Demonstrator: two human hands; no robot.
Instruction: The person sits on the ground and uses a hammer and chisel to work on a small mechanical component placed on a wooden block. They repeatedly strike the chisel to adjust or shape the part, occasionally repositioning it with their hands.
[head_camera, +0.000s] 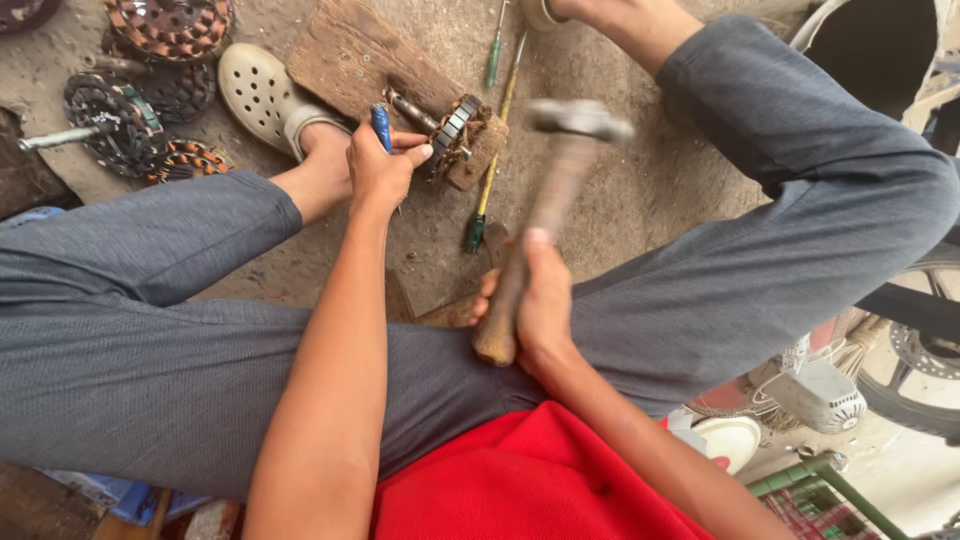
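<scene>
In the head view, the left hand is closing around a blue-handled tool, holding its tip toward a small motor stator that is lying on a wooden block. The right hand is gripping the wooden handle of a hammer, whose blurred metal head is hanging just right of the stator, apart from it.

Two green-handled screwdrivers are lying on the ground beside the block, between it and the hammer. A cream clog on the person's foot is resting against the block's left edge. Further left, several copper-wound stators are sitting in a loose cluster, one with a shaft sticking out. The person's grey trouser legs are framing the work on both sides.

The surface is bare, dusty ground. At the right edge, a white fan housing, a wheel with a brake disc and a green frame are showing.
</scene>
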